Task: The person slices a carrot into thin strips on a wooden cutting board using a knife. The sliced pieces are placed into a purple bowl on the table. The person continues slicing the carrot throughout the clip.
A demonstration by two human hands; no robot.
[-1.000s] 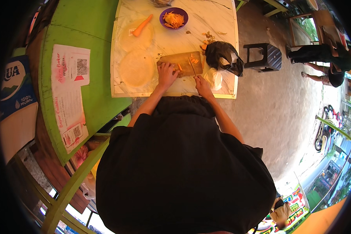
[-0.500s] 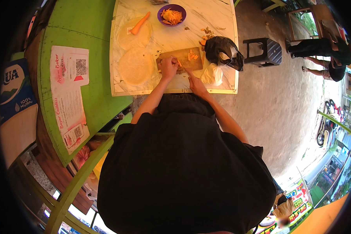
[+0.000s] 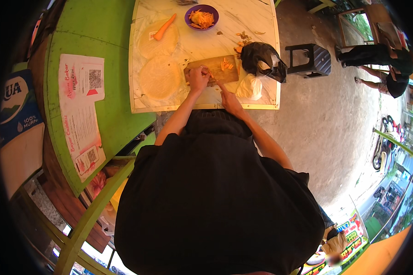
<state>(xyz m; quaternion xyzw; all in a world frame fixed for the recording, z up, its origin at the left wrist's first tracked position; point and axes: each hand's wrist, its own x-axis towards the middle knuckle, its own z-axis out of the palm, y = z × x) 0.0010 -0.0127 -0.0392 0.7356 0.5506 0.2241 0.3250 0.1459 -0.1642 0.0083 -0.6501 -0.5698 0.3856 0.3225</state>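
Note:
On a wooden cutting board (image 3: 214,64), my left hand (image 3: 198,79) presses its closed fingers on a small piece of carrot (image 3: 210,74). My right hand (image 3: 231,100) grips a knife (image 3: 216,80), its blade close beside the left fingertips. Most of the blade is too small to make out. Cut carrot sticks (image 3: 226,65) lie on the right half of the board. Farther off stands a purple bowl (image 3: 187,21) with shredded orange and pale pieces in it. A whole peeled carrot (image 3: 164,28) lies to the left of that bowl.
A black plastic bag (image 3: 249,56) and a whitish bag (image 3: 250,88) sit right of the board, with peelings (image 3: 244,37) behind. Round pale sheets (image 3: 159,79) lie at left. A dark plastic stool (image 3: 320,60) stands right of the table; people (image 3: 392,57) are beyond.
My hands stay nearly in place at the board, with only a slight shift of the right hand and knife. The table's other things look unchanged.

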